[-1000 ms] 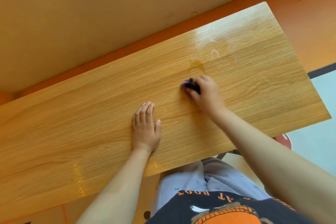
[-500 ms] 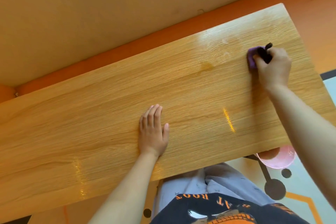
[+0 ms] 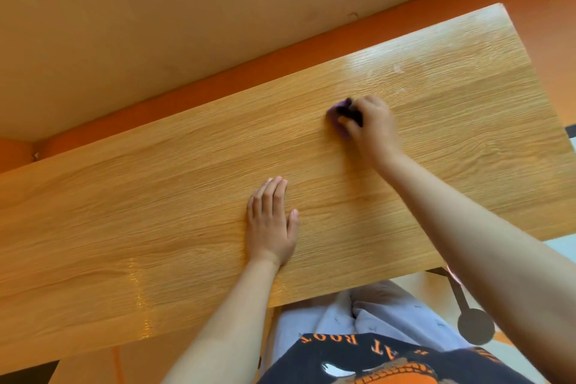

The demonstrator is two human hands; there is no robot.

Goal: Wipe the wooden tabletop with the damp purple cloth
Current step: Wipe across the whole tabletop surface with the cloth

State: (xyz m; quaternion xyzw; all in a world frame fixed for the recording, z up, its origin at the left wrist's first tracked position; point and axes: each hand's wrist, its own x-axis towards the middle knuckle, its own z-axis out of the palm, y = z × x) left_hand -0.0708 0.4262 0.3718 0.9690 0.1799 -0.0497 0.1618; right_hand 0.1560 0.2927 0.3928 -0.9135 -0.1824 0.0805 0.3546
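Bunching the purple cloth (image 3: 336,118) against the wood, the right hand (image 3: 374,128) made a closed grip: fingers (image 3: 374,103) curled over the wad, most of it hidden beneath the palm. A dark patch showed among the folds; could not tell what it was.

- Cloth protruded from the grip's left and slightly far side, so it led the hand leftward. It was crumpled into a lump with no clear long axis of its own.
- Cloth sat right of centre on the wooden surface (image 3: 156,196), nearer the far edge than the near one.
- Right hand was the only one on the cloth. Left hand (image 3: 271,224) lay flat, fingers straight and together, pointing away from the body, pressed on the wood toward the near edge, well apart from the cloth.
- The surface's long axis ran from near-left to far-right in the view, with a pale wet sheen (image 3: 389,62) at the far-right end.

Judgement: strokes would best follow that long axis. The broad left stretch lay on the side the cloth faced, and the braced left hand sat close to that path, so it might need lifting.
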